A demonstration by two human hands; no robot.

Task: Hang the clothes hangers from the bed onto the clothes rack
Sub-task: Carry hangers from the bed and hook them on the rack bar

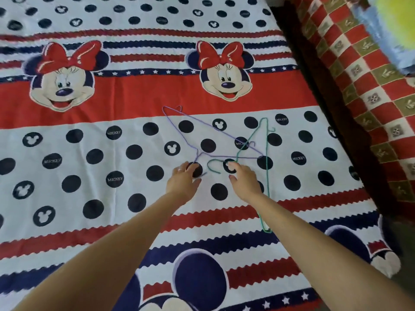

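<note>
Two thin wire hangers lie crossed on the bed [94, 104]. The purple hanger [211, 126] stretches from the red band down towards my hands, its hook end by my left fingertips. The green hanger [267, 176] lies with its long side running down the right, and its hook curls between my hands. My left hand [183, 180] reaches over the purple hook with fingers extended. My right hand [243, 180] reaches to the green hanger's neck, fingers relaxed and holding nothing. No clothes rack is in view.
The bed carries a red, white and navy cartoon-mouse sheet with dots. A dark gap [318, 90] runs along its right edge. Beyond it lies a red and olive checkered cloth [370, 90], with a yellow and light-blue fabric [390, 21] at the top right.
</note>
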